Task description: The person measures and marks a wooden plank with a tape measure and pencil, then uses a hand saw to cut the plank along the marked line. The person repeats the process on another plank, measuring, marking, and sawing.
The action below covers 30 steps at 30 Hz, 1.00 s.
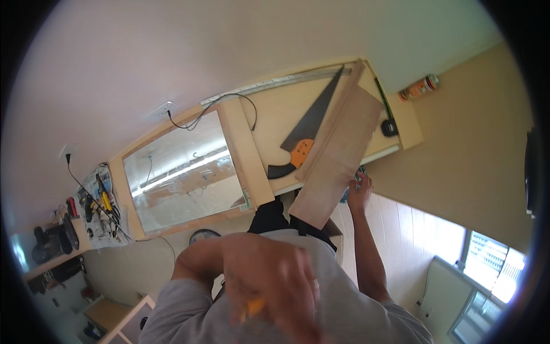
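Close to the camera, in front of my chest, my left hand [272, 281] is raised and smeared by motion. Its fingers are curled, and a small yellow-orange thing [253, 307] shows at them, too blurred to name. My right hand [358, 192] is closed at the right edge of a thin wooden board [344, 152], which slants across the bench and overhangs its front edge. Next to those fingers is a teal-and-dark thing [361, 172], mostly hidden. Left of the board lies a handsaw [315, 123] with an orange and black handle, its blade pointing away from me.
A long metal ruler [275, 85] lies along the wall. A black tape measure [389, 128] sits right of the board, and an orange can [421, 88] lies beyond. A wood-framed mirror-like panel [186, 166], a black cable [252, 109] and several tools on plastic [103, 206] are leftward.
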Each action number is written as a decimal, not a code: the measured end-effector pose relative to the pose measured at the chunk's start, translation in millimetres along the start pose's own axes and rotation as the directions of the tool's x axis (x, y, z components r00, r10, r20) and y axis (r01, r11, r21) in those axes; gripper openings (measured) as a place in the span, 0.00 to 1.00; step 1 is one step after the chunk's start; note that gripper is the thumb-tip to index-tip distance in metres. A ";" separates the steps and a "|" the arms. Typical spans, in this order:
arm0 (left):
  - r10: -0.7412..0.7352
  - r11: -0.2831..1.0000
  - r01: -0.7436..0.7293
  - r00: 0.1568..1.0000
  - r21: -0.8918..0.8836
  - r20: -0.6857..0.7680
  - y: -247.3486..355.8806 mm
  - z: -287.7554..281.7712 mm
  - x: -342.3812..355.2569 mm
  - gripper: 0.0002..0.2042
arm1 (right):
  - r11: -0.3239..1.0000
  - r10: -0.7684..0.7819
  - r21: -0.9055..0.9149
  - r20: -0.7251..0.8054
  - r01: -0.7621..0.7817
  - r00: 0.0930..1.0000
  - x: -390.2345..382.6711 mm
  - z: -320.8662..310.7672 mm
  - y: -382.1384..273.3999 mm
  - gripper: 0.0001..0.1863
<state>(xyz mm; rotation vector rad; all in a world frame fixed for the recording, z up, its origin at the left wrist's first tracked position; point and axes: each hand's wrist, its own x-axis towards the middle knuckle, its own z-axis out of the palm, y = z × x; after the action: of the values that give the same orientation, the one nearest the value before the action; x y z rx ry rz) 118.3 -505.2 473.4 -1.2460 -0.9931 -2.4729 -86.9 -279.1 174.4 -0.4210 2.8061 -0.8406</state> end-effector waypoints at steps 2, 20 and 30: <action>-0.145 0.794 0.410 0.845 0.450 -0.514 1.1 6.2 -39.1 0.16 | 0.962 -0.134 0.249 0.081 0.110 0.988 22.1 0.0 -28.7 0.18; 0.032 0.675 0.670 -0.443 -0.307 -0.896 -173.4 145.1 -248.0 0.15 | 0.266 -0.066 0.578 0.809 -0.772 0.583 197.8 284.1 -288.2 0.33; 0.120 0.643 0.706 -0.474 -0.296 -0.872 -200.4 175.1 -286.6 0.17 | 0.629 -0.524 0.776 0.379 0.047 0.762 251.0 348.8 -291.6 0.18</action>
<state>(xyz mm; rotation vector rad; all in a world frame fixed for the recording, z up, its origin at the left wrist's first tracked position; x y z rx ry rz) 318.9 -274.2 229.8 1.7715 -1.2333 -1.8708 -172.7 -769.7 27.5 -0.8416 1.6421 -1.5073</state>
